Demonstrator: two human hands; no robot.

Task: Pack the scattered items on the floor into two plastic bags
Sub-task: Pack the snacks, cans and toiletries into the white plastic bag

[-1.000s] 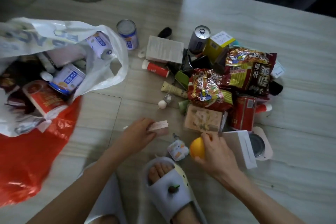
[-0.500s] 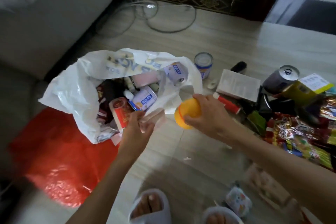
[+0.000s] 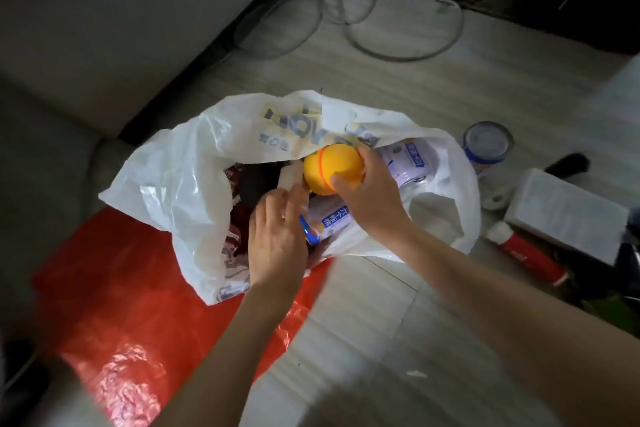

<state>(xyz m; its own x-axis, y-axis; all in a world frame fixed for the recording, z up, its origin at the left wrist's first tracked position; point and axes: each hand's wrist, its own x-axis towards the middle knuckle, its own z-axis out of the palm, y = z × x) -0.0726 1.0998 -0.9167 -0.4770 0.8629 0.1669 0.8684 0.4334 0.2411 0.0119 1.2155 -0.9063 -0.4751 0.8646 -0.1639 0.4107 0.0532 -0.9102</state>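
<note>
- Your right hand point(image 3: 369, 198) is over the open mouth of the white plastic bag point(image 3: 194, 163), fingers and thumb curled around a yellow ball-shaped item point(image 3: 330, 168) with an orange band round its middle.
- The yellow item sits just above the bag's contents, so the drop from here looks short and straight down.
- Your left hand point(image 3: 277, 236) is at the near edge of the bag mouth, fingers extended, with a small pale box point(image 3: 291, 178) at the fingertips; blur makes it hard to tell whether you grip it or only touch it.
- The box lies ahead of your left fingers, already within the opening, close beside the yellow item.
- Inside the bag, two white-and-blue cans point(image 3: 330, 222) lie on their sides under your hands.
- A red plastic bag point(image 3: 114, 305) lies flat on the floor beneath, apparently unused.
- To your right, outside the bags, an upright can point(image 3: 488, 146), a red tube point(image 3: 526, 253) and a white box point(image 3: 568, 211) await packing.
</note>
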